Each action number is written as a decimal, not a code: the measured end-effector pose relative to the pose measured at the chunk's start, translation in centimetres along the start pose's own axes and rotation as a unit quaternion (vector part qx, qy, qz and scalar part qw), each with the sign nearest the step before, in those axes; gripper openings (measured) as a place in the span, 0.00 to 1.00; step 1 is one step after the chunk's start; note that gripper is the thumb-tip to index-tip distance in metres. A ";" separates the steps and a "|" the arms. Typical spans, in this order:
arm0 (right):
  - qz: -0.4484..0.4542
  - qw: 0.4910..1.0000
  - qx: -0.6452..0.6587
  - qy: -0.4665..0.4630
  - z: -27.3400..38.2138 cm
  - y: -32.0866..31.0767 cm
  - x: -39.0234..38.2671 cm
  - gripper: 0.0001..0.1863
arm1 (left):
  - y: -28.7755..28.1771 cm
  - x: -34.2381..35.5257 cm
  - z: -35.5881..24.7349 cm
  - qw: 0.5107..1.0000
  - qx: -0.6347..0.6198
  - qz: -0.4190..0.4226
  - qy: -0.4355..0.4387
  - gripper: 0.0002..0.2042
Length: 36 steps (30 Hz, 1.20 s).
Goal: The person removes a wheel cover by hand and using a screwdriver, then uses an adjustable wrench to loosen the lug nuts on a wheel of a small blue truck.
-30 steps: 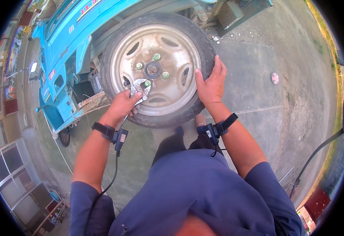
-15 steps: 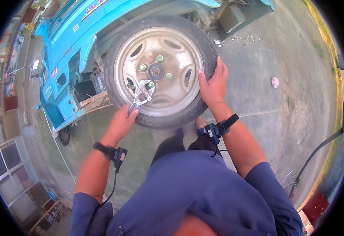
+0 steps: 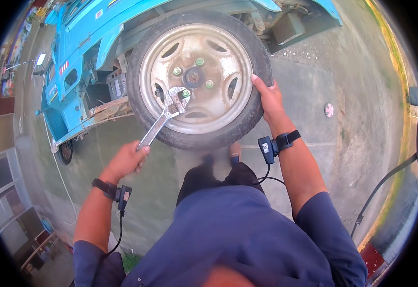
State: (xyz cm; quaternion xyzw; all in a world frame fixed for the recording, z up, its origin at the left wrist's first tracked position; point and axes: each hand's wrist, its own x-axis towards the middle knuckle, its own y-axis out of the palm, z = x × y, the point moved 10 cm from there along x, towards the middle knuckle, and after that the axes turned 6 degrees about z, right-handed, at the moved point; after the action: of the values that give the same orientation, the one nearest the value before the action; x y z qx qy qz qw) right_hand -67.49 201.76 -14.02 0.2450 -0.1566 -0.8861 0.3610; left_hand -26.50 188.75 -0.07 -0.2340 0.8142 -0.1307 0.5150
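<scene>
Left head-worn fisheye: near view, facing down toward wheel [image 3: 193, 77].

My blue shirt [image 3: 209, 220], dark trousers [image 3: 218, 178]
Sleeves [image 3: 324, 222] end short; my black wristbands [image 3: 290, 138] carry boxy modules [image 3: 266, 150] with black cables [image 3: 121, 234]

Floor: grey concrete slabs [image 3: 304, 115], pale seam [image 3: 309, 144] across | Right: rough dirt ground [image 3: 369, 95] – yellow-green strip [image 3: 394, 64] beyond | Left: pale-framed window [image 3: 1, 181], cluttered rack [image 3: 38, 253] below | Lower right: dark red panel [image 3: 372, 259] | Light: daylight
</scene>
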 end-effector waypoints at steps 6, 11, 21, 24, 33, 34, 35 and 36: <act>0.017 1.000 0.002 -0.020 2.2 1.1 1.3 0.35 | 2.2 -0.8 -0.1 0.998 -0.060 -0.027 -0.004 0.13; 0.016 0.999 -0.033 -0.009 2.4 0.9 2.2 0.35 | 3.0 -1.3 -0.2 0.995 -0.083 -0.057 -0.024 0.13; 0.063 0.998 -0.020 -0.023 3.5 2.0 1.9 0.33 | 3.3 -0.7 1.1 0.987 -0.154 0.023 -0.034 0.13; 0.049 0.998 0.001 -0.039 2.8 1.6 0.9 0.31 | 1.7 -0.3 2.2 0.983 -0.166 0.075 -0.024 0.15; 0.010 0.997 -0.004 -0.073 0.7 0.1 1.4 0.31 | 0.4 0.5 1.9 0.990 -0.141 -0.013 0.014 0.16; 0.002 0.998 -0.005 -0.070 0.7 0.3 1.3 0.31 | 0.3 0.2 1.8 0.992 -0.116 -0.039 0.011 0.16; -0.006 0.998 -0.006 -0.066 1.0 0.4 1.3 0.31 | 0.3 -0.1 1.5 0.994 -0.091 -0.064 0.007 0.15; 0.001 0.998 -0.012 -0.062 1.4 0.6 1.3 0.30 | 0.2 -0.7 1.5 0.994 -0.065 -0.089 0.001 0.15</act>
State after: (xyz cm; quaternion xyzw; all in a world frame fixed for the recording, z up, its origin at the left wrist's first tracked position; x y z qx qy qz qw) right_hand -68.72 200.51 -13.05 0.1849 -0.1680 -0.9011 0.3543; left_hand -24.93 189.28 -0.26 -0.3385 0.7975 -0.1228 0.4841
